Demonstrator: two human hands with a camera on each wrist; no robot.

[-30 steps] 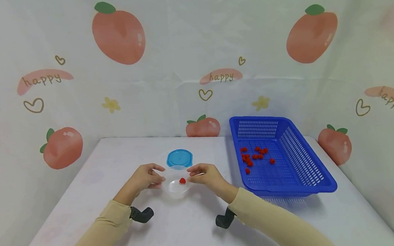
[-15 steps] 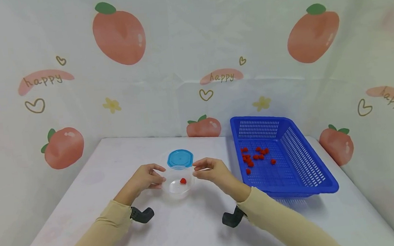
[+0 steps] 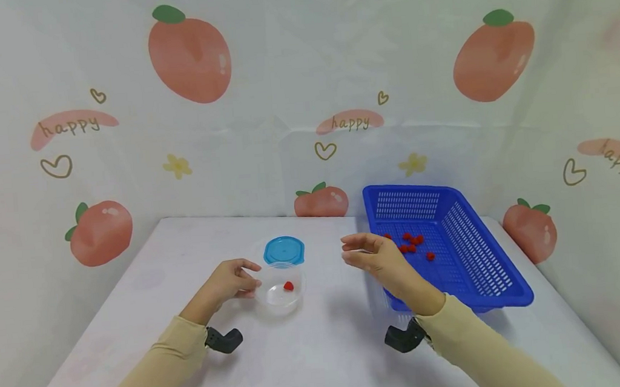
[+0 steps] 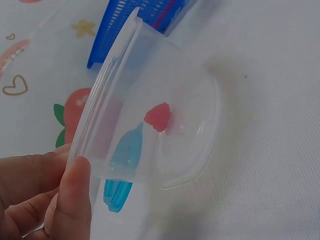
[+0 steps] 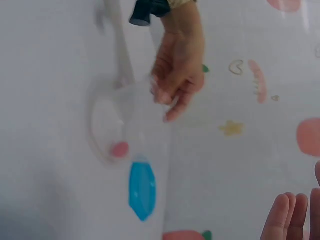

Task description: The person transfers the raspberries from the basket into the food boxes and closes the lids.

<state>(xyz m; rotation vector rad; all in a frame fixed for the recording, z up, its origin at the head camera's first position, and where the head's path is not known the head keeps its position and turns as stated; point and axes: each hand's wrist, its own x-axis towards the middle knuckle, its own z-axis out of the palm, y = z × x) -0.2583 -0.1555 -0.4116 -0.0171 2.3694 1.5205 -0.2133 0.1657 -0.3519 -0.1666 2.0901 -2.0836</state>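
A clear plastic tub stands on the white table with one red raspberry at its bottom. My left hand pinches the tub's rim on its left side; thumb and fingers show on the rim in the left wrist view. My right hand hovers with nothing in it, fingers loosely extended, by the left side of the blue basket. Several raspberries lie in the basket, and the right hand covers some of them in the head view.
Just behind the tub lies a blue lid. The basket occupies the table's right rear part. A white curtain with fruit prints hangs behind the table.
My right hand has let go of the tub's right side and moved right and up to the basket's left edge. The left hand and the tub have stayed in place.
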